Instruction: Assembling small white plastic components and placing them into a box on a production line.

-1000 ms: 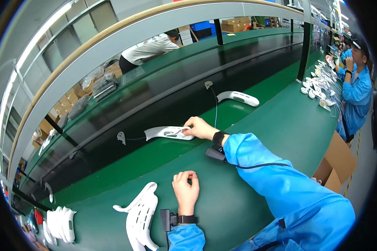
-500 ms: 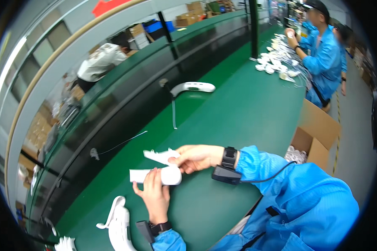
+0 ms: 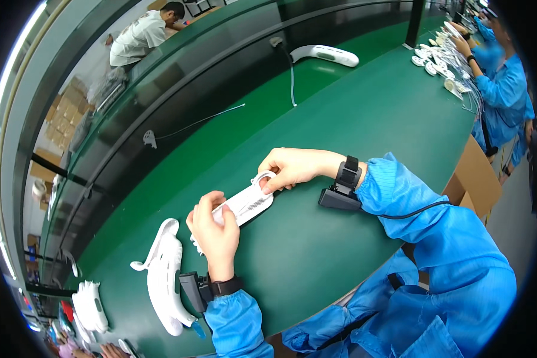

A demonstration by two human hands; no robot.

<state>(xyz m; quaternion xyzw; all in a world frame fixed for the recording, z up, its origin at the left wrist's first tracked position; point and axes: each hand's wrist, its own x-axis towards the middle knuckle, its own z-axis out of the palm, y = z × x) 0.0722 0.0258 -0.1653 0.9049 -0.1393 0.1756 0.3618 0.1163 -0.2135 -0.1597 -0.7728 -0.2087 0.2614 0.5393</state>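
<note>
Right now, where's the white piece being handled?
In the head view, near centre: the white piece is gripped between left hand and right hand, up and right of the curved white parts beside the left wrist.

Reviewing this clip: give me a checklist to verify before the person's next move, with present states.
1. Left hand on the white part: ok, at its left end.
2. Right hand on it: ok, at the opposite end.
3. Curved white pieces apart from it: ok, lying to its left.
4. White corded piece away from both hands: ok.
5. Underside of the white part: cannot tell, hidden.
</note>
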